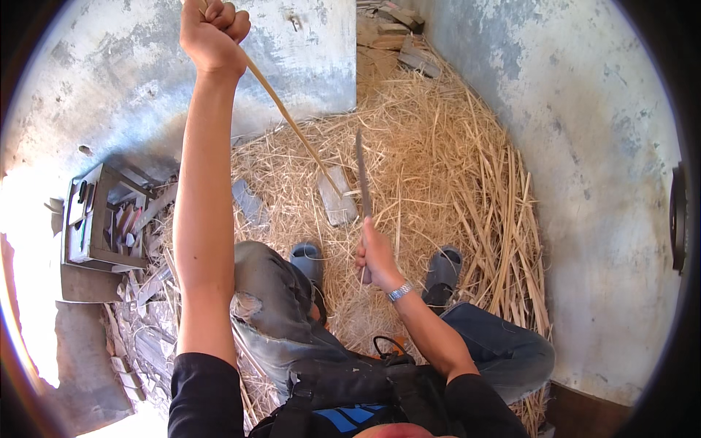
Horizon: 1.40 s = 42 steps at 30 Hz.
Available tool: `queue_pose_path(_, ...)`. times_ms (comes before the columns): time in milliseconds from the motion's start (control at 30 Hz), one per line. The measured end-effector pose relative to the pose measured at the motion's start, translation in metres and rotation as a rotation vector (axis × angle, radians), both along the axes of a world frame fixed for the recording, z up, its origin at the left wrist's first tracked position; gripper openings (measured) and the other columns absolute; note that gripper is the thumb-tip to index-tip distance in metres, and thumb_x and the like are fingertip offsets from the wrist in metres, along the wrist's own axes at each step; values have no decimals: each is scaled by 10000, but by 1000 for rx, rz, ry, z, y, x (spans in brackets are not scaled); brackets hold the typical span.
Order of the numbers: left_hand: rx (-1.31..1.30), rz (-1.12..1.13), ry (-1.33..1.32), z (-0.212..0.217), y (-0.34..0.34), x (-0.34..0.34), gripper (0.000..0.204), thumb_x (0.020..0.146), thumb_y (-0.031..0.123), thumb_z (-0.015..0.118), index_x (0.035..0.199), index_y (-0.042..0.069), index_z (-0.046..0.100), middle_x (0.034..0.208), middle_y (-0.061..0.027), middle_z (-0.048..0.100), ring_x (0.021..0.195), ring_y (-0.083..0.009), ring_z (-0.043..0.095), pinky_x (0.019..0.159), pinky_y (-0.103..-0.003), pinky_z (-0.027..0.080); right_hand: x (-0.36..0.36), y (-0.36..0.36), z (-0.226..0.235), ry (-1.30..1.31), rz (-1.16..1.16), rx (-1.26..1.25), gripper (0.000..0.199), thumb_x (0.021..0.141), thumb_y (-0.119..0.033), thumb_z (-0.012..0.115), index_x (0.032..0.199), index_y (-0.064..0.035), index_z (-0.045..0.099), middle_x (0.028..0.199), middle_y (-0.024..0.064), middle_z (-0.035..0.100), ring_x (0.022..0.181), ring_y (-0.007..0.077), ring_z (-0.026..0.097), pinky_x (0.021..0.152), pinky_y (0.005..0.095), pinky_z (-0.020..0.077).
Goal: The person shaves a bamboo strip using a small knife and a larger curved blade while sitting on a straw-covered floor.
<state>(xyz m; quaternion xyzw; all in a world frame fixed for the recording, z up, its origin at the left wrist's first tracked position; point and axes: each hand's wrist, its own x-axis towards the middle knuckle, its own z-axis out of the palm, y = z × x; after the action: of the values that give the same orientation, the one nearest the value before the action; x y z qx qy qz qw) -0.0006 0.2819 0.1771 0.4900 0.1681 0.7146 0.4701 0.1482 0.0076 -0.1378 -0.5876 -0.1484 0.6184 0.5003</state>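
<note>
My left hand is raised at the top left, its fingers closed round a thin pale strip that looks like split bamboo. The strip slants down and right, its lower end near a flat grey block on the floor. In front of me, my right hand grips the handle of a long, narrow knife. The dark blade points up and away from me, close beside the strip's lower end. Whether blade and strip touch, I cannot tell.
Shavings cover the floor around my shoes. Long split strips are heaped along the right wall. A small wooden stand with tools stands at the left. Another grey slab lies left of the block. Wood pieces lie at the far end.
</note>
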Motion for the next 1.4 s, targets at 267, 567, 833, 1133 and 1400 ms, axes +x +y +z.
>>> queue_pose_path(267, -8, -75, -21, 8, 0, 10, 472, 1050, 458, 350, 710, 135, 298, 605, 23, 207, 542, -116, 133, 506, -309, 139, -21, -12, -67, -571, -38, 474, 562, 1054, -542, 441, 699, -107, 469, 544, 33, 503, 434, 117, 508, 416, 277, 421)
queue_pose_path(567, -38, -55, 9, 3, -3, -2, 480, 1049, 475, 310, 706, 140, 299, 606, 23, 202, 548, -123, 142, 519, -312, 134, -5, -12, -90, -470, 114, -26, 589, 1022, -595, 490, 697, -105, 459, 529, 13, 475, 408, 136, 485, 401, 323, 400)
queue_pose_path(833, -8, -39, 4, 9, -2, 8, 491, 1029, 509, 329, 706, 141, 286, 613, 28, 189, 561, -122, 125, 534, -312, 122, -30, -3, -83, -852, -268, 419, 620, 1039, -538, 473, 678, -40, 544, 551, 71, 539, 420, 165, 502, 426, 350, 368)
queue_pose_path(1133, -38, -35, -10, 1, -7, 10, 486, 1020, 509, 359, 720, 131, 299, 617, 24, 207, 557, -125, 124, 525, -308, 130, -15, -3, -38, 11, 22, -168, 577, 995, -608, 539, 780, -76, 479, 576, 30, 472, 439, 149, 484, 413, 322, 425)
queue_pose_path(1400, -50, 9, -36, 1, 3, 0, 497, 995, 530, 387, 713, 129, 305, 610, 22, 217, 548, -125, 145, 534, -314, 135, -28, -11, -20, -634, -219, 582, 422, 1042, -414, 547, 832, -49, 526, 542, 30, 467, 472, 144, 518, 452, 364, 408)
